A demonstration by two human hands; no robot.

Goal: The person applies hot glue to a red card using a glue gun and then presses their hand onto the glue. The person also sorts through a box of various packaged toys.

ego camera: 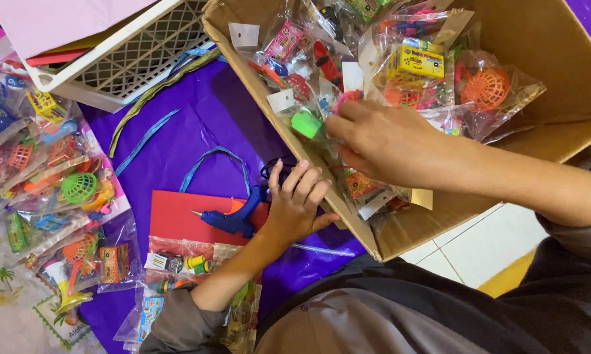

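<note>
My right hand [381, 141] reaches into a cardboard box [558, 59] full of clear plastic bags of small toys [413, 62]. Its fingers close on one of these bags next to a green piece [306, 124]. My left hand [297, 204] rests outside the box against its near wall, fingers spread and empty. Just left of it, a blue glue gun [233, 218] lies on a red sheet [171, 216].
A purple sheet [203, 118] covers the floor, with blue ribbon loops [207, 160] on it. Several more toy bags [59, 183] lie at the left and near my left sleeve. A white lattice basket [131, 56] stands top left. White floor tiles [486, 242] show under the box.
</note>
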